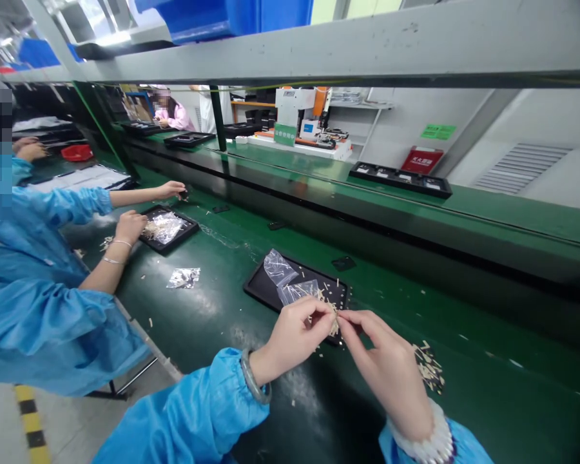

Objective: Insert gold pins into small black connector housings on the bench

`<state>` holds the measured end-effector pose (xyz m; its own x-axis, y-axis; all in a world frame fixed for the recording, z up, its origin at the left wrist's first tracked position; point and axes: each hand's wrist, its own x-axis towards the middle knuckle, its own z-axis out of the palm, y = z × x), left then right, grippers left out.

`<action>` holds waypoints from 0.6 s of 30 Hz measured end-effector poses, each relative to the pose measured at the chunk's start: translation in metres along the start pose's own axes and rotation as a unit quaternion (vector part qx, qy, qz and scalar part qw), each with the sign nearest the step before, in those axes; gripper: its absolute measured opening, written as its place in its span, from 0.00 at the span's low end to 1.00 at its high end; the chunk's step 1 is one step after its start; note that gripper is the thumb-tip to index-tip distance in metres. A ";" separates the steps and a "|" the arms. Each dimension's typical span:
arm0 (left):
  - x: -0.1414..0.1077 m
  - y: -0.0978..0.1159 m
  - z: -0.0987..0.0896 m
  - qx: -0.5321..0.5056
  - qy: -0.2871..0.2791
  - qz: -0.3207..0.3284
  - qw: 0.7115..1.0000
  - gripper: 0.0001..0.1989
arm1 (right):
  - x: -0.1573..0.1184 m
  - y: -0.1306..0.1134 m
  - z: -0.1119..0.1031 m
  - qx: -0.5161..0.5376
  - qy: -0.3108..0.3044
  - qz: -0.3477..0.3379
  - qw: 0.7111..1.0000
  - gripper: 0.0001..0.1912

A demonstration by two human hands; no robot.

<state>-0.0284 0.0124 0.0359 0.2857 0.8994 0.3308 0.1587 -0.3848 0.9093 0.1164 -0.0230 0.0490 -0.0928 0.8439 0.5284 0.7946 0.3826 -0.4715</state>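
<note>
My left hand (294,330) and my right hand (386,361) meet fingertip to fingertip above the near right corner of a black tray (261,285). Both are closed in a pinch; whatever is between the fingertips is too small to make out. Small beige strips (335,330) lie in the tray just behind and under my fingers. Two clear plastic bags, one at the back (278,268) and one closer to my left hand (297,291), rest in the same tray. To the right of my right hand is a pile of beige and dark small pieces (429,368) on the green table.
A co-worker in a blue smock (53,277) works at the left over another black tray (174,241) with beige strips. A small clear bag (183,278) lies between us. Flat black pieces (343,263) lie along the back. A raised ledge (415,235) and overhead beam (367,48) run across.
</note>
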 end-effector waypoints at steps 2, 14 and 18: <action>0.001 0.001 -0.001 0.017 -0.005 0.011 1.000 0.06 | 0.002 0.001 0.001 -0.003 0.001 -0.007 1.000 0.10; 0.001 -0.007 -0.004 0.135 0.020 0.131 0.982 0.08 | 0.008 0.000 0.009 -0.053 0.033 -0.043 0.997 0.10; 0.001 -0.007 -0.001 0.083 0.046 0.083 0.992 0.08 | 0.008 0.003 0.015 -0.001 0.056 0.028 0.998 0.10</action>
<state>-0.0304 0.0162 0.0305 0.2345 0.8328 0.5014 0.2728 -0.5514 0.7883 0.1096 -0.0094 0.0415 0.0191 0.8167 0.5768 0.7977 0.3354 -0.5012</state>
